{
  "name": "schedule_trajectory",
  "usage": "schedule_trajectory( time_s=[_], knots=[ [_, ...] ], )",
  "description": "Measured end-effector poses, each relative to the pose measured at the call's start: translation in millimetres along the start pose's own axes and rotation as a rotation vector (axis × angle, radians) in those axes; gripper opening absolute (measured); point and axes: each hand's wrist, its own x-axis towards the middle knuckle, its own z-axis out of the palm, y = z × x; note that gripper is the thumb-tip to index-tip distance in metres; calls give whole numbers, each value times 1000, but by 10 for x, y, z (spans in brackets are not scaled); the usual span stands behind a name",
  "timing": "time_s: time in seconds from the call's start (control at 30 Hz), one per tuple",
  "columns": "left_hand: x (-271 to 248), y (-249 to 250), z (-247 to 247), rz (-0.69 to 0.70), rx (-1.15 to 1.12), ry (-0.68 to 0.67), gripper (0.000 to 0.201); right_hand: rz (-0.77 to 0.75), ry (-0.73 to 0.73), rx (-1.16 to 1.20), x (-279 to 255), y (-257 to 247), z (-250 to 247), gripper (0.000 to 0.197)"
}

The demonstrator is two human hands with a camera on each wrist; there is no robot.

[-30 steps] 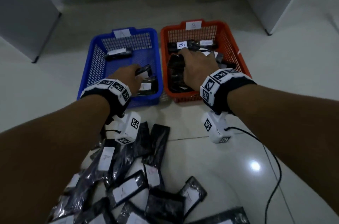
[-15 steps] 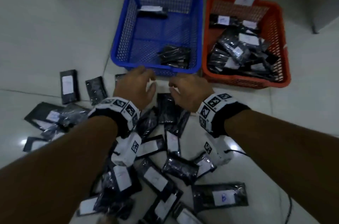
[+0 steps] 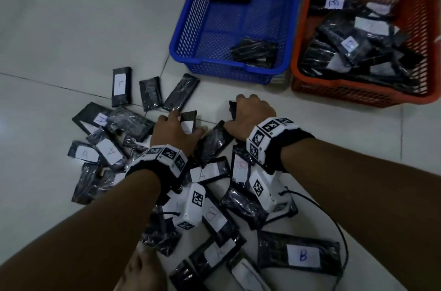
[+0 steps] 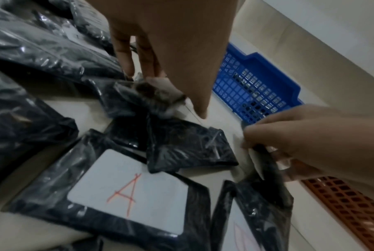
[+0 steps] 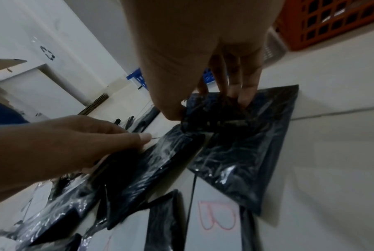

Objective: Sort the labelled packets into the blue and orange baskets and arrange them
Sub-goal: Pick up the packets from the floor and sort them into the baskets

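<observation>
A second ago both hands were reaching inside the baskets. Now they are down at the pile on the floor, in the middle of the frame. That probably means the last packets are dropped off and a new pair is being picked up.

The left hand (image 3: 175,132) is curling its fingers and thumb around a small black packet (image 3: 188,121) with a white label. The right hand (image 3: 253,115) is pinching the corner of another black packet (image 5: 241,135) that is lying flat on the floor; I cannot read its letter from here.

The blue basket (image 3: 229,73) is sitting at the top middle of the frame. It is holding only a few packets, so it is looking mostly bare. The orange basket (image 3: 358,95) is at the top right, just beside the blue one, and it is holding a big messy heap. Each basket is wearing a white paper tag on its far wall.

Many more packets are still lying on the floor at the lower left and lower middle, so the sorting is looking far from done.

The packets are flat, dark rectangles wrapped in shiny, crinkly plastic. Some are showing white stickers with a hand-drawn A (image 4: 125,195) or B (image 3: 303,255). The baskets are hard plastic with lots of little holes in the walls. The floor (image 3: 59,28) is smooth, pale, glossy tile
</observation>
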Motion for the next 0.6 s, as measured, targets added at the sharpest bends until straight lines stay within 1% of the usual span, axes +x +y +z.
schedule_trajectory(
  time_s=[0.07,0.1,0.17,0.23,0.3,0.33,0.37,0.43,0.47,0.5,0.53,0.6],
  knots=[
    [-17,1,9,-71,21,-4,82,-17,2,83,-41,27,-85,32],
    [-34,-2,21,-95,36,-1,81,-19,6,165,-50,49,-111,27],
    [-72,-38,59,-106,40,13,76,8,0,416,-61,110,-151,21],
    [-96,-45,47,-106,-19,-13,69,45,-72,679,-91,153,-212,20],
    [-88,-26,-1,-98,-93,-55,58,93,-120,838,-115,168,-280,19],
    [-77,-6,-35,-70,-100,-51,50,109,-124,879,-112,180,-326,13],
    [-68,15,-69,-8,-74,-31,43,114,-128,904,-105,186,-361,9],
    [-69,57,-132,189,47,24,30,82,-147,880,-106,188,-424,17],
    [-77,80,-167,279,103,44,27,82,-137,864,-105,193,-438,14],
    [-80,109,-201,326,122,55,28,78,-113,874,-100,198,-454,8],
    [-84,149,-245,349,97,63,28,60,-73,856,-118,202,-484,11],
    [-73,274,-350,400,18,93,27,-60,48,700,-142,227,-550,24]
  ],
)
